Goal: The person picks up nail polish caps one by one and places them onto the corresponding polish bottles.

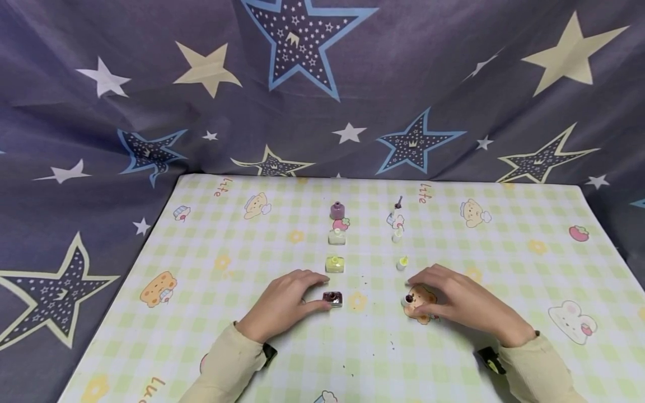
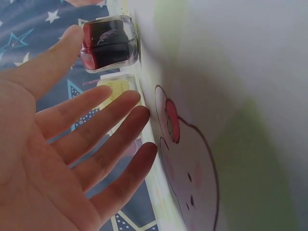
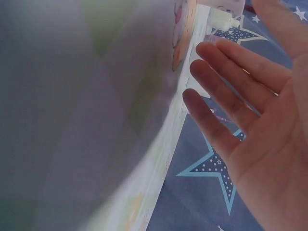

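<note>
Cream sleeves (image 1: 221,361) nearest; L hand (image 1: 285,302) & R hand (image 1: 456,295) relaxed, grips empty — dark-red polish btl. (image 1: 332,299) upright on surface (image 1: 363,347) by L thumb tip, upturned brush cap (image 1: 407,301) just L of R thumb.

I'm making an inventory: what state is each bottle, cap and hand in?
Purple bottle: upright, uncapped
Pale bottle: upright, uncapped
Yellow bottle: upright, uncapped
Dark red bottle: upright, uncapped
Farthest cap: off, stem up
Second-farthest cap: off, tip unclear
Yellow-tipped cap: off, tip up
Nearest cap: off, dark end up
Left hand: fingers relaxed
Right hand: fingers relaxed
</note>
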### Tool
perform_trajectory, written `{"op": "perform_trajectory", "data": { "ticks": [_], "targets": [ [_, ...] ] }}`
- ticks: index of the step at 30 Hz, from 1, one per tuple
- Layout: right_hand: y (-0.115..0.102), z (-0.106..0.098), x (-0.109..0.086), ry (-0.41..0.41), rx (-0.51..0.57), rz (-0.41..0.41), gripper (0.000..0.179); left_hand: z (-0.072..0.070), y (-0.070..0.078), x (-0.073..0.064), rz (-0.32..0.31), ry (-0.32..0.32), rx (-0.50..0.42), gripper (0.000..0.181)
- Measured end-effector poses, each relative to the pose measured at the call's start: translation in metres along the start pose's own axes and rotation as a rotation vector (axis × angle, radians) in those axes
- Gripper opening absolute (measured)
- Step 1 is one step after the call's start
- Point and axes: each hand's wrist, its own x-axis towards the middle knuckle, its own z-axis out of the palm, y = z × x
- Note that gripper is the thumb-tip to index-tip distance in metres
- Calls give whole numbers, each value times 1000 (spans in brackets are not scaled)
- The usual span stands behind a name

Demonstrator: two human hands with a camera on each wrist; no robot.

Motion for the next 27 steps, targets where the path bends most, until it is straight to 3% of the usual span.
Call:
{"op": "perform_trajectory", "data": {
  "ticks": [14,27],
  "targets": [
    [0,5,10,-39,68,-51,30,3,0,3,68,-15,22,27],
    [-1,5,14,-81,54,-96,8,2,1,3,75,-6,36,24]
  ]
}}
